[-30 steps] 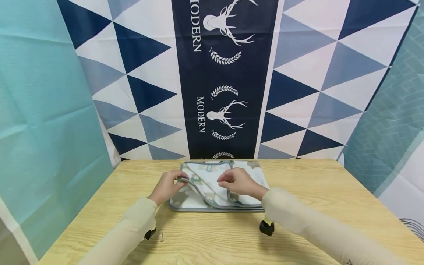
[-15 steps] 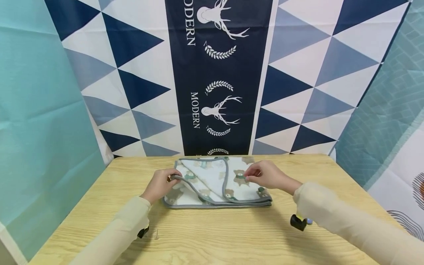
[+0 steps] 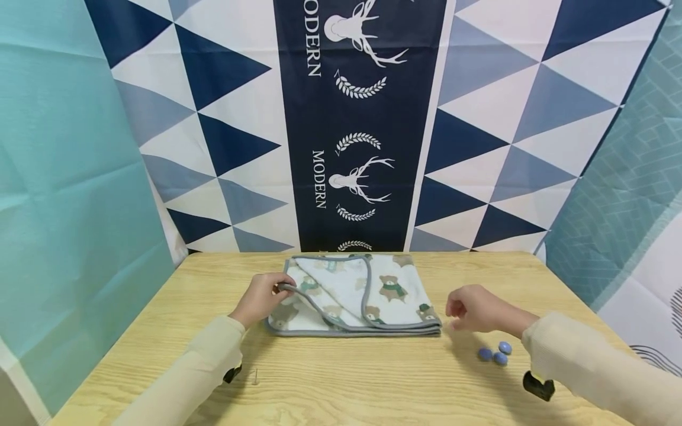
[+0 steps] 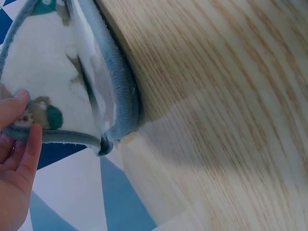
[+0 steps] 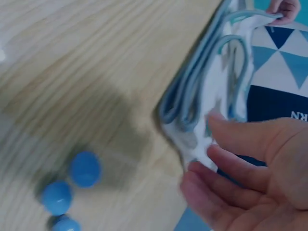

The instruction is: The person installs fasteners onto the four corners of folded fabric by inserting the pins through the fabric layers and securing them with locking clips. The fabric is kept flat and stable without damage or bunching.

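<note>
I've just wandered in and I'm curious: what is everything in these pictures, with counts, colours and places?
Table: one, pale wood, lower centre
Folded cloth: one, white with bears and grey-blue edging, towards the table's far edge
Small rounded pieces: three, blue, on the table, right of the cloth
Patterned backdrop: one, navy, white and grey-blue, behind the table
Side hangings: two, teal, left and right
Wrist devices: two, black, under the wrists
Sleeves: two, cream, on the arms
Left hand: one, pinching the cloth's edge
Right hand: one, holding nothing, beside the cloth
</note>
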### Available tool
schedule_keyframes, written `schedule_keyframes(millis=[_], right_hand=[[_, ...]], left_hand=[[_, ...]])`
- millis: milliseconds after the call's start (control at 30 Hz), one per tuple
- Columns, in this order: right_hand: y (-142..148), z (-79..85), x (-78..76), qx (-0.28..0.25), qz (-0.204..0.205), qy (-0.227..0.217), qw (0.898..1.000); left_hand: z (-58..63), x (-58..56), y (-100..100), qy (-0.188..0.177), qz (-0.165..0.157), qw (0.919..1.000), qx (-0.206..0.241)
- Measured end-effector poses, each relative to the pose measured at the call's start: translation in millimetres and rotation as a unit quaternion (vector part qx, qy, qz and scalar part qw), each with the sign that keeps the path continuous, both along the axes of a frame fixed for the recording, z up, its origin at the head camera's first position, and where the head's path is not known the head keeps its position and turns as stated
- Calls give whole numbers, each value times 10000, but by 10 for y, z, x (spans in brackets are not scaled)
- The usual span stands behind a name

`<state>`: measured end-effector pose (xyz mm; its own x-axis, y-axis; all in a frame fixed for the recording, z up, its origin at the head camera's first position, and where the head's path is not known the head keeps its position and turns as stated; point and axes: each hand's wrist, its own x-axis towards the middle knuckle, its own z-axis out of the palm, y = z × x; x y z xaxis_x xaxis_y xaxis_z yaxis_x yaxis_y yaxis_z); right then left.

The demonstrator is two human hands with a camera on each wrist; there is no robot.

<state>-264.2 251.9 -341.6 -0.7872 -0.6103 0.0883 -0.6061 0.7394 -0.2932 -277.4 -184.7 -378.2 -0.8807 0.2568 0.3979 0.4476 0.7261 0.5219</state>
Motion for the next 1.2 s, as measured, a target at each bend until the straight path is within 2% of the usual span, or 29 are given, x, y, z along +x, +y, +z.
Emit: schedule_keyframes(millis=[100,200,300,467,667,800,1000,1200], right_hand=[[89,-61,67,376,16,-214,9991],[130,-114,125,717,-224,-478,9960],[145,-174,149,806,-417,-611,9940],[165,-256,147,811,-372,-609,9941],[159,-265,125,972,-940,-828,9874],[161,-266,115,1048,-1098,-920,9841],[149,-269,88,882,-869,-679,9900],[45,-213,-5,529,-197,-117,9983]], left_hand=[[4,-6,1,60,-24,10000,-27],[6,-17,-1,108,-66,9999,-55],[6,-14,1,151,-121,9998,-59],[-4,-3,18,229,-161,9996,-98],[29,-9,38,156,-122,9997,-113],[52,-12,43,147,-121,9998,-100],[55,-21,49,94,-170,9997,-121],[30,-25,59,101,-138,9999,-10]])
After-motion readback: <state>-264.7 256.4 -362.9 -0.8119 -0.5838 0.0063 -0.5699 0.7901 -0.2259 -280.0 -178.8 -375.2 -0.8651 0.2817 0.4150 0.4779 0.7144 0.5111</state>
